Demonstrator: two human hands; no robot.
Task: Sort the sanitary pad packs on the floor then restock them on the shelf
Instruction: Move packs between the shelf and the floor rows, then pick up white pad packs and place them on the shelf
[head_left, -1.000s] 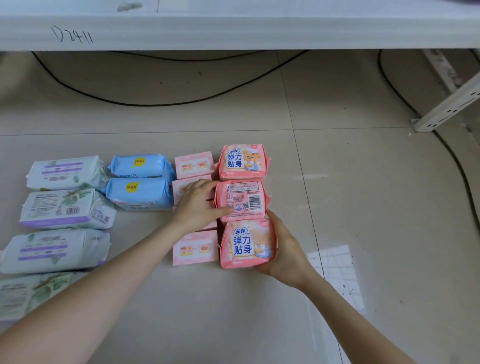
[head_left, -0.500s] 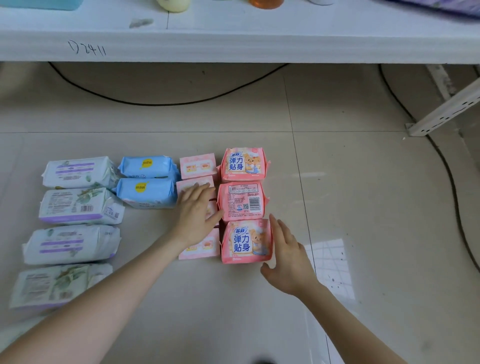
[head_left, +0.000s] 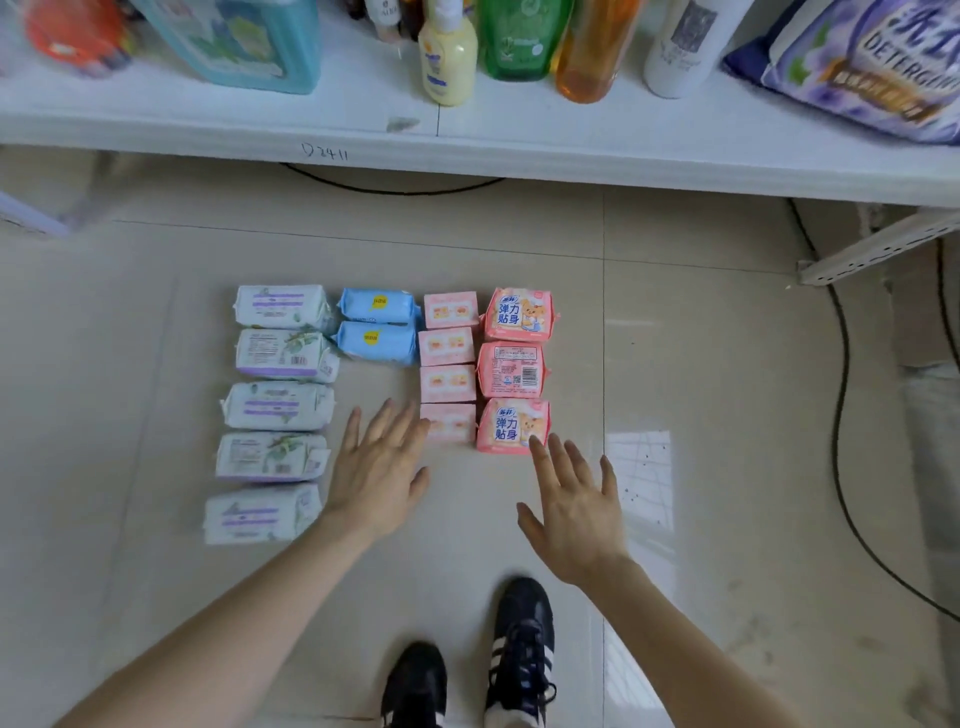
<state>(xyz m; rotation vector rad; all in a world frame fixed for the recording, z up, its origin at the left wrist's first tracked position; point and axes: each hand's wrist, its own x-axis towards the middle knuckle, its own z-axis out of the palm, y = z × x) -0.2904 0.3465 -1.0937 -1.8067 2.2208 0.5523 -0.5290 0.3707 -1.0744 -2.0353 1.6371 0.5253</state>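
Sanitary pad packs lie on the tiled floor in four columns. Several white-and-purple packs (head_left: 278, 408) form the left column. Beside them lie two blue packs (head_left: 378, 335), then several small pale pink packs (head_left: 448, 364), then three larger coral pink packs (head_left: 515, 371) on the right. My left hand (head_left: 376, 467) hovers open just below the blue packs, fingertips near the lowest pale pink pack. My right hand (head_left: 574, 506) is open below the coral column, one fingertip at the lowest coral pack. Neither hand holds anything.
A white shelf (head_left: 519, 150) runs across the top, with bottles (head_left: 449, 52), a teal jug (head_left: 244, 41) and a detergent bag (head_left: 878, 62) on it. A black cable (head_left: 839, 415) trails along the right floor. My black shoes (head_left: 519, 649) stand at the bottom. A shelf leg (head_left: 878, 249) is at right.
Both hands have let go of the pink packs and pulled back toward me, fingers spread. The view has risen and backed off, showing the shelf's goods and my shoes.
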